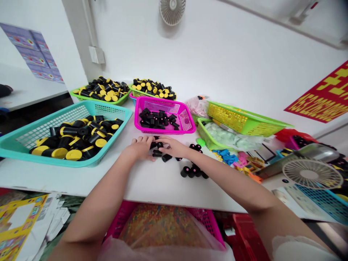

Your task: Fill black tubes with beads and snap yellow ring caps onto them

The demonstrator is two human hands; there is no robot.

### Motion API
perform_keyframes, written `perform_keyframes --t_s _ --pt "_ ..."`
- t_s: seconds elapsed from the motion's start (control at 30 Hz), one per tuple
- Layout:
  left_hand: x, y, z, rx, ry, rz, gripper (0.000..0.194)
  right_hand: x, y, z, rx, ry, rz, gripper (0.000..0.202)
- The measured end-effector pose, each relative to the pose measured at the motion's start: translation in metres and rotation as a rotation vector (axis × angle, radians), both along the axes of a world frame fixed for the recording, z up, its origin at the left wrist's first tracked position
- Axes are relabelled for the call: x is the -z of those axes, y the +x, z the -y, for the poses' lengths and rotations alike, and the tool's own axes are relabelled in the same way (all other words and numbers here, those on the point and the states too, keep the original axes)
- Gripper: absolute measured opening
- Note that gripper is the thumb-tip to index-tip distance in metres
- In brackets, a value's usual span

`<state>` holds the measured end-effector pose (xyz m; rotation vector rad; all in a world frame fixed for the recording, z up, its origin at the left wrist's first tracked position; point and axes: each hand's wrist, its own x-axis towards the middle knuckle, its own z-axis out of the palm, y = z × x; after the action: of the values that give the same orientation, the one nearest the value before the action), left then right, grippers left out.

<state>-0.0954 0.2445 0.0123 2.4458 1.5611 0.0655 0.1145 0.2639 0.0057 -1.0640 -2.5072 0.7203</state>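
Note:
Both hands meet over the white table, just in front of the magenta basket. My left hand is curled, palm down, with its fingers bent around a black plastic piece; part of that piece is hidden. Opposite it, my right hand pinches a short black cylinder between thumb and fingers. Loose black pieces lie on the table right below the fingertips. Under and beside my right forearm stand several black cylinders with pink dots, set close together. More black parts fill the magenta basket's floor.
A turquoise basket of black-and-yellow cylinders stands at left; green baskets of similar ones are behind. At right are a green basket with bagged parts, blue pieces and a small fan. A bag-lined pink basket sits below the table edge.

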Motion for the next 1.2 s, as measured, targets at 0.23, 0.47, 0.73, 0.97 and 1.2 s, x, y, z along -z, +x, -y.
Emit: perform_keyframes --t_s 0.23,0.47,0.73,0.97,1.2 --pt "0.005 0.015 0.000 0.199 0.070 0.017 0.069 0.005 0.009 -0.007 0.074 -0.008 -0.050 0.049" --pt "0.004 0.011 -0.004 0.190 0.099 0.031 0.033 -0.004 0.008 -0.003 0.150 0.048 0.056 0.035" --pt "-0.002 0.017 0.001 0.188 0.201 0.064 0.044 -0.054 0.041 0.002 0.168 0.126 0.443 0.030" --pt "0.010 0.072 0.031 0.432 0.225 0.041 0.038 -0.049 0.059 0.022 0.184 0.128 0.768 0.043" --pt "0.010 0.056 0.022 0.393 0.207 0.073 0.016 -0.057 0.061 0.022 0.143 0.049 0.725 0.035"
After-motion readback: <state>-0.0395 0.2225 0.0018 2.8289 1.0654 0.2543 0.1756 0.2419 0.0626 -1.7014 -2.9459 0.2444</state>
